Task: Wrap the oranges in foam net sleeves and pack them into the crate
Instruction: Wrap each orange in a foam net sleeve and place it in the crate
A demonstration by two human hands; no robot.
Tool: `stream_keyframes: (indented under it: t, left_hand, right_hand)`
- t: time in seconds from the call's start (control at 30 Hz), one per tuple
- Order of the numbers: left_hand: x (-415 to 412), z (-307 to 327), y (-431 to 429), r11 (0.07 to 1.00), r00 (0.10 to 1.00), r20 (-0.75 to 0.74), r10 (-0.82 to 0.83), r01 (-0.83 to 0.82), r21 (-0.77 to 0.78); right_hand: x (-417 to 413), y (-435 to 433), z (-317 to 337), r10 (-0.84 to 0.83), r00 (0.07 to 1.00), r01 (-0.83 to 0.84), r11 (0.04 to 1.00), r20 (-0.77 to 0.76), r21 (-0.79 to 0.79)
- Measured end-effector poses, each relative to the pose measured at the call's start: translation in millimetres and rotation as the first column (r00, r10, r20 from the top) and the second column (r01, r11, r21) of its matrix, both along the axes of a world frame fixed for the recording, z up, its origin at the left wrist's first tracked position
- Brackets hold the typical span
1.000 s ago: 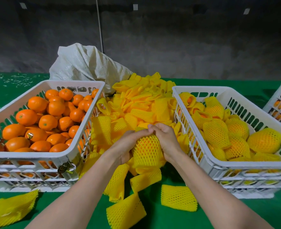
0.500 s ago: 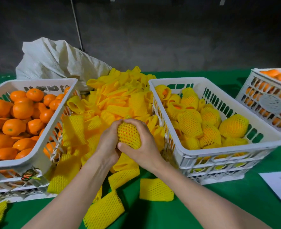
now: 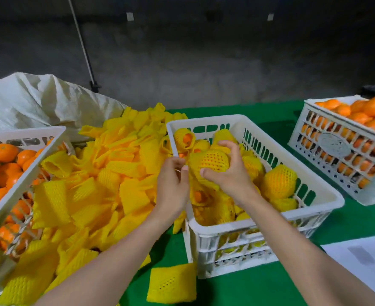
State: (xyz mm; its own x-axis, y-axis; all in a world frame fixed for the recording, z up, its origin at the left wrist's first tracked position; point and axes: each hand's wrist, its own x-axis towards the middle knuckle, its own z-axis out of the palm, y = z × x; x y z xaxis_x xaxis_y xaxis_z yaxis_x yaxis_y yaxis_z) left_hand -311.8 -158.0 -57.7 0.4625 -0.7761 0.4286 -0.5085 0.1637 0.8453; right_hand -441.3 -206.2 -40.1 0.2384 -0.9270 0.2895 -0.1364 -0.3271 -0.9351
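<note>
Gripping a foam-netted orange [image 3: 210,160] over the slatted crate [image 3: 206,120] in curled right fingers [image 3: 225,144], left fingers' [image 3: 177,161] hold on it unclear.

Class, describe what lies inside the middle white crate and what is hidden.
Net-sleeved oranges fill the crate; the right hand holds one more orange over them. Floor and any lower fruit are covered.

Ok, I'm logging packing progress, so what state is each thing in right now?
wrapped orange: sleeved, gripped by the right hand over the middle crate
left hand: at the sleeve's end, grip unclear
middle crate: partly filled with sleeved oranges
left crate: full of bare oranges
right crate: heaped with bare oranges
foam sleeves: empty, piled loose
</note>
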Motion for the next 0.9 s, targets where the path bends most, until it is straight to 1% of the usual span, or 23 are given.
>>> stream_keyframes:
  t: [0.03,0.1,0.17,0.23,0.27,0.37,0.43,0.53,0.67,0.73,0.8,0.87,0.9]
  left_hand:
    - [-3.8,0.2,-12.6,0.999,0.992,0.124,-0.035,0.030,0.037]
    - [-11.6,3.1,-36.8,0.980,0.941,0.309,-0.137,0.085,0.177]
    - [-17.4,-0.3,-54.5,0.927,0.848,0.460,-0.263,0.091,0.363]
    - [-19.4,-6.1,-62.2,0.874,0.767,0.541,-0.344,0.051,0.484]
    - [-18.6,-9.3,-64.3,0.866,0.755,0.553,-0.351,0.038,0.499]
    - [-13.7,-13.5,-66.8,0.877,0.789,0.529,-0.312,0.025,0.479]
    - [-12.8,-13.2,-66.7,0.883,0.806,0.513,-0.295,0.024,0.469]
    - [-13.2,-12.5,-65.6,0.887,0.804,0.518,-0.293,0.026,0.461]
    - [-12.3,-11.3,-64.7,0.906,0.859,0.446,-0.250,0.045,0.422]
    - [-13.1,-10.4,-62.7,0.912,0.890,0.393,-0.230,0.057,0.405]
    - [-13.6,-9.6,-60.8,0.928,0.926,0.325,-0.193,0.064,0.368]
    - [-13.3,-8.4,-58.9,0.953,0.956,0.255,-0.144,0.065,0.296]
    - [-12.8,-7.6,-57.5,0.966,0.968,0.225,-0.113,0.054,0.254]
  right_hand:
    - [-4.6,-16.0,-0.4,-0.061,0.997,0.063,0.997,-0.044,0.037]
    - [-9.0,-51.0,-0.5,-0.146,0.979,0.155,0.987,-0.143,0.051]
    - [-6.3,-85.4,0.6,-0.188,0.953,0.197,0.980,-0.238,0.016]
    - [2.8,-117.5,0.6,-0.214,0.922,0.217,0.976,-0.323,-0.027]
    - [9.8,-132.3,0.1,-0.222,0.906,0.214,0.975,-0.361,-0.065]
    - [35.4,-166.6,-6.5,-0.256,0.856,0.171,0.960,-0.449,-0.220]
    - [49.3,-183.0,-17.5,-0.274,0.804,0.130,0.947,-0.527,-0.294]
    - [63.2,-198.2,-32.9,-0.273,0.691,0.072,0.948,-0.669,-0.311]
    - [71.6,-203.9,-28.5,-0.273,0.666,0.142,0.960,-0.695,-0.241]
    - [71.0,-201.5,-26.3,-0.325,0.619,0.151,0.942,-0.715,-0.298]
    - [69.4,-194.5,-26.2,-0.375,0.586,0.120,0.917,-0.719,-0.381]
    - [69.2,-182.5,-26.5,-0.386,0.590,0.077,0.901,-0.709,-0.426]
    - [70.8,-174.3,-26.0,-0.372,0.608,0.046,0.898,-0.701,-0.437]
